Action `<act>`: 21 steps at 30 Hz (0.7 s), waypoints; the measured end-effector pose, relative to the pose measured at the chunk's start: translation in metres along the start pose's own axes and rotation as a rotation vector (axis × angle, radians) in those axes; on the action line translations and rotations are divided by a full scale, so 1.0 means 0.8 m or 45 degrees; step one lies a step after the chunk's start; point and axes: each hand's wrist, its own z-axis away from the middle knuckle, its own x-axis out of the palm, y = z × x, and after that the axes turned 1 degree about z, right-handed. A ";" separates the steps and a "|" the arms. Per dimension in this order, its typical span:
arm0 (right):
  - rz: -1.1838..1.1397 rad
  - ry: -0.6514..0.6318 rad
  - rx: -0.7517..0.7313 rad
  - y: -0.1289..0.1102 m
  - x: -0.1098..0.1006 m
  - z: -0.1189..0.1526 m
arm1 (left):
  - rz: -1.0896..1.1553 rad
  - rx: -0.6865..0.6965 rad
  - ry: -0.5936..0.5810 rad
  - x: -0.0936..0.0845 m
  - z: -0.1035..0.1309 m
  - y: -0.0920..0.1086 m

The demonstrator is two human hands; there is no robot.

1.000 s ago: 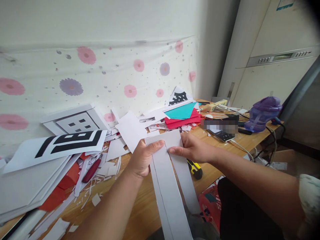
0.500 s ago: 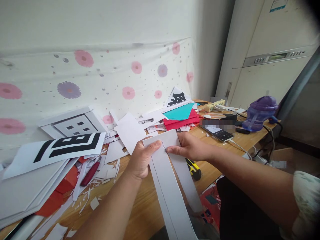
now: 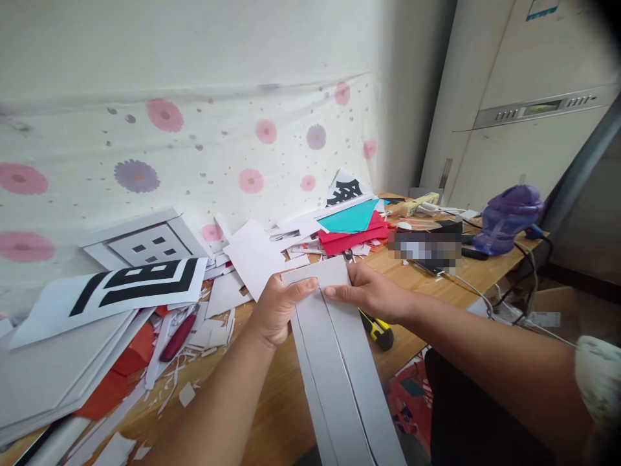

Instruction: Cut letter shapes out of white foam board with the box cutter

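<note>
Between my hands is a long white foam board with lengthwise cut lines, its near end running out of the bottom of the view. My left hand grips the far left edge, thumb flat on top. My right hand pinches the far right edge, its thumb beside the cut line. The fingers under the board are hidden. A yellow and black utility knife lies on the table just below my right hand, partly covered by the board.
Scraps, white boards and a printed sheet cover the left of the wooden table, with a dark red-handled tool among them. Red paper and teal paper lie behind. A phone, cables and a purple bottle are at right.
The right strip, earlier splayed away from the rest of the board, now lies alongside it with only a thin line between. Both hands keep their hold.
</note>
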 end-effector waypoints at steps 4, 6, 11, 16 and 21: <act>0.122 0.068 -0.051 0.006 -0.017 0.000 | 0.006 -0.055 -0.029 -0.002 -0.002 0.001; 0.483 0.147 0.027 0.015 -0.034 0.000 | 0.015 -0.029 0.054 -0.003 -0.004 0.002; 1.414 0.232 0.356 0.058 -0.061 0.006 | 0.094 0.105 0.311 -0.007 -0.010 0.004; 1.549 0.164 0.507 0.086 -0.053 0.017 | 0.151 0.146 0.333 -0.010 -0.009 0.013; 1.520 0.207 0.549 0.064 -0.067 0.031 | 0.256 0.273 0.414 -0.020 -0.010 0.022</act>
